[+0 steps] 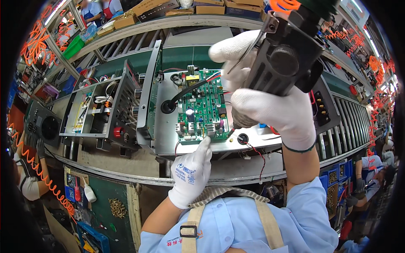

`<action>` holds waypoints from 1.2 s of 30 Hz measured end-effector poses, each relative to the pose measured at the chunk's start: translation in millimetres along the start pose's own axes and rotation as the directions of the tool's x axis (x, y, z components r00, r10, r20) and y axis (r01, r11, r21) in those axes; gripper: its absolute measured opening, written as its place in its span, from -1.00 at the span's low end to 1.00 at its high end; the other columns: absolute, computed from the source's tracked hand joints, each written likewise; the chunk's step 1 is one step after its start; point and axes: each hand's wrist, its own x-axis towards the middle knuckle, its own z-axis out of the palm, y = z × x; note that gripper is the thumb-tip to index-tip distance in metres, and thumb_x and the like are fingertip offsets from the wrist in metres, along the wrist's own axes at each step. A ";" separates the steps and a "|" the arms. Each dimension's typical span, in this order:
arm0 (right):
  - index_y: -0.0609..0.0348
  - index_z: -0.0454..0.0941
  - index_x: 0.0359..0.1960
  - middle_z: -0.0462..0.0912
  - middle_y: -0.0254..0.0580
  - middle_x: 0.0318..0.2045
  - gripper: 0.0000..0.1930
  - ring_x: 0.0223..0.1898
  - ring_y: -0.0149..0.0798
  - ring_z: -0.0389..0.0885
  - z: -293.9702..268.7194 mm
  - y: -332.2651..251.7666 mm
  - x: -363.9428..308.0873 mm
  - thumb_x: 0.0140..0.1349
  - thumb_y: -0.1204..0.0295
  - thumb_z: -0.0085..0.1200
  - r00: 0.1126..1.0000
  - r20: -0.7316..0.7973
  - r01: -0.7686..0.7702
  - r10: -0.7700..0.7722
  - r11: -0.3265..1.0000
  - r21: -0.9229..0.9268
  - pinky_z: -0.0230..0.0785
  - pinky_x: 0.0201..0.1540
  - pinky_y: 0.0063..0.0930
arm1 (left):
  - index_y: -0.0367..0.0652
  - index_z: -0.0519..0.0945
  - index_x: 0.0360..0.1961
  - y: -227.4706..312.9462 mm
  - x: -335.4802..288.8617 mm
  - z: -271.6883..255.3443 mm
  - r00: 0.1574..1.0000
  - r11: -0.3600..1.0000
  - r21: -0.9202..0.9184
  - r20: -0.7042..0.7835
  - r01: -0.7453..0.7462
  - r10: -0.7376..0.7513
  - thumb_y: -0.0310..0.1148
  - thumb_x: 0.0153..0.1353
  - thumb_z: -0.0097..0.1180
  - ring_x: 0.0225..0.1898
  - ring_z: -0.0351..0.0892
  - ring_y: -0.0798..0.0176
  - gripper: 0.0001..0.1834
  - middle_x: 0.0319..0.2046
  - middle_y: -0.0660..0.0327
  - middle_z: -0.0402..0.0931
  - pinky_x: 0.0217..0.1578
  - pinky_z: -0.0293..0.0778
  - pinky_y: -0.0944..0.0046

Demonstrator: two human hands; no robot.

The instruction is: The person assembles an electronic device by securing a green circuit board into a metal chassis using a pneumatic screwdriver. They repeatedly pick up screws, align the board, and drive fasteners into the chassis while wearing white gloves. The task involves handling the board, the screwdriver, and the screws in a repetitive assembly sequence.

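Note:
My right hand (278, 111), in a white glove, is wrapped round a black power screwdriver (274, 65) that looms large in front of the camera. The screwdriver's lower end points down toward the near right corner of a green circuit board (198, 101); the hand covers part of it. At the board's near edge, my gloved left hand (192, 170) rests its stretched fingertips. The board, full of small parts, lies on a metal chassis (166, 139). A thick black cable (185, 92) rises from a round hole beside it.
Left of the chassis stands an opened device housing (99, 109), with a dark fan unit (44, 124) beyond. A roller conveyor (346, 126) runs right. Twisted wires (259, 156) hang over the near edge. A pile of screws (118, 208) lies lower left; other people work around.

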 end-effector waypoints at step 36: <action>0.24 0.10 0.34 0.48 -0.02 -0.03 -0.32 -0.58 -0.40 0.40 -2.5 53.3 -111.6 0.18 0.42 0.06 0.958 -0.229 0.277 -0.174 0.768 0.577 0.28 -0.57 -0.52 | -0.19 0.48 0.00 -4.1 -78.8 38.7 0.440 -0.628 -0.422 0.887 0.653 -0.139 -0.16 0.36 0.04 -0.52 0.34 0.48 -0.65 -0.43 0.30 0.50 -0.52 0.24 0.49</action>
